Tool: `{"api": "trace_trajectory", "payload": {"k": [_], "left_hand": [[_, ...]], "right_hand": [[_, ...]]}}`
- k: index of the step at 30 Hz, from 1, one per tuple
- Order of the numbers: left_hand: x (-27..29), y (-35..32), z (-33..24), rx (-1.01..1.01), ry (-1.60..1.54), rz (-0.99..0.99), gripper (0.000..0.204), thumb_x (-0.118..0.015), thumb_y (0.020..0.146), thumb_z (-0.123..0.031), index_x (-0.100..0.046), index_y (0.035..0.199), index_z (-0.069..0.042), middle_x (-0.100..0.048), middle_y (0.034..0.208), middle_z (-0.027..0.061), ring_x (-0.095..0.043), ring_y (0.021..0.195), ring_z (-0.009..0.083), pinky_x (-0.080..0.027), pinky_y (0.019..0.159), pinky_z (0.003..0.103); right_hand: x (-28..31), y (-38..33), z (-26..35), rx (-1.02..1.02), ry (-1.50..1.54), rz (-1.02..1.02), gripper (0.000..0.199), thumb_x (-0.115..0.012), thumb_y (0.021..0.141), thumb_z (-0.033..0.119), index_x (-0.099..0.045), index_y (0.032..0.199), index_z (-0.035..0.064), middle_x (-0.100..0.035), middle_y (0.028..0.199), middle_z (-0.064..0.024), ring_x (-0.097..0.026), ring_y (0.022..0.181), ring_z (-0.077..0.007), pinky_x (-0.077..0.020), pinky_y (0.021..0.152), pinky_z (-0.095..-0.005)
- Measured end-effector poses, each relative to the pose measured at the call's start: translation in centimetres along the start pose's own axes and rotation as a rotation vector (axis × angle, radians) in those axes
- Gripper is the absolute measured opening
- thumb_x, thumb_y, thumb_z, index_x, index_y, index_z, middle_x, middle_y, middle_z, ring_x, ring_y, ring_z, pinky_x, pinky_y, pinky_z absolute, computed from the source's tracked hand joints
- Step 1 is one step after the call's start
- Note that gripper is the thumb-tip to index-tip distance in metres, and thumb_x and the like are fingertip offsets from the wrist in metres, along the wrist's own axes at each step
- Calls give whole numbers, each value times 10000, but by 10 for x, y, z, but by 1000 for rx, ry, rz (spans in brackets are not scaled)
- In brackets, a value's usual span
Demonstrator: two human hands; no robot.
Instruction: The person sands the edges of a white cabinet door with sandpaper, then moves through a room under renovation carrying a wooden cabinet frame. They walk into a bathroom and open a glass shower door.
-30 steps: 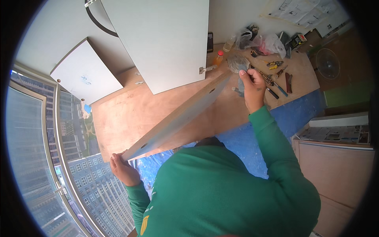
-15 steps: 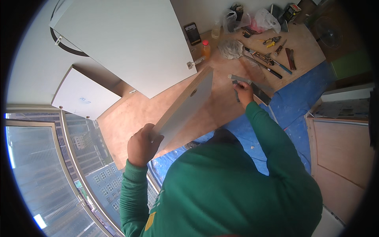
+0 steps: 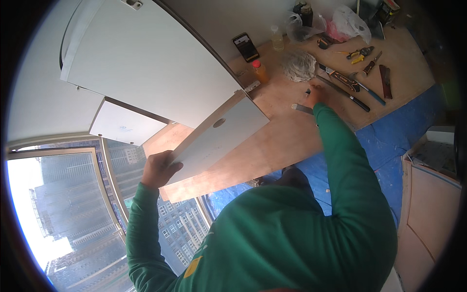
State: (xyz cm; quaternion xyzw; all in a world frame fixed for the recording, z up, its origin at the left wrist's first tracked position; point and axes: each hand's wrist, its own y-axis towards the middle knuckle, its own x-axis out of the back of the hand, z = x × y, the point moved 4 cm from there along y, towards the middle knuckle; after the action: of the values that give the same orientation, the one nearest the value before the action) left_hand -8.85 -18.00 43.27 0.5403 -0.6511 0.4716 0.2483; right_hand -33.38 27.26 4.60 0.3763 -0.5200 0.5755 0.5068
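The left hand (image 3: 160, 169) pinches a white panel (image 3: 221, 138), apparently steadying it over the worktop (image 3: 250, 155); finger closure on the right hand (image 3: 318, 94) is unclear.

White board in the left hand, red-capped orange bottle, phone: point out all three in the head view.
White board (image 3: 224, 136): head view, on its broad white face.
Red-capped orange bottle (image 3: 261, 74): head view, on its body below the cap.
Phone (image 3: 246, 47): head view, on its screen.
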Motion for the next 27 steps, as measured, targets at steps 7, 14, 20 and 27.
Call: {"api": "trace_trajectory", "payload": {"k": [7, 14, 20, 27], "left_hand": [[11, 62, 6, -32, 169, 73, 249, -785, 787, -218, -719, 940, -33, -678, 759, 125, -646, 681, 275, -508, 668, 375], [28, 121, 43, 125, 186, 138, 380, -798, 793, -262, -722, 1072, -16, -723, 902, 131, -674, 838, 252, -517, 793, 389], [36, 157, 64, -17, 132, -2, 420, -794, 807, -235, -662, 1142, -17, -716, 1029, 129, -666, 999, 249, -506, 895, 383], [33, 165, 63, -251, 589, -315, 508, -769, 833, -259, -611, 1279, -74, -586, 1190, 119, -577, 1153, 322, -482, 961, 454]], "right_hand": [[35, -26, -18, 238, 334, -198, 620, -791, 827, 342, -573, 1334, 60, -570, 1268, -174, -495, 1273, -370, -448, 1036, -520], [13, -117, -84, 400, 429, -371, 584, -793, 828, 260, -581, 1305, -2, -581, 1286, -222, -502, 1237, -422, -418, 1056, -525], [-5, -202, -115, 184, 558, -286, 500, -776, 853, 239, -610, 1267, 11, -616, 1274, -202, -550, 1208, -407, -442, 1025, -493], [-13, -253, -127, 100, 573, -253, 478, -778, 837, 201, -613, 1241, 5, -612, 1251, -208, -522, 1205, -402, -411, 1052, -503]]}}
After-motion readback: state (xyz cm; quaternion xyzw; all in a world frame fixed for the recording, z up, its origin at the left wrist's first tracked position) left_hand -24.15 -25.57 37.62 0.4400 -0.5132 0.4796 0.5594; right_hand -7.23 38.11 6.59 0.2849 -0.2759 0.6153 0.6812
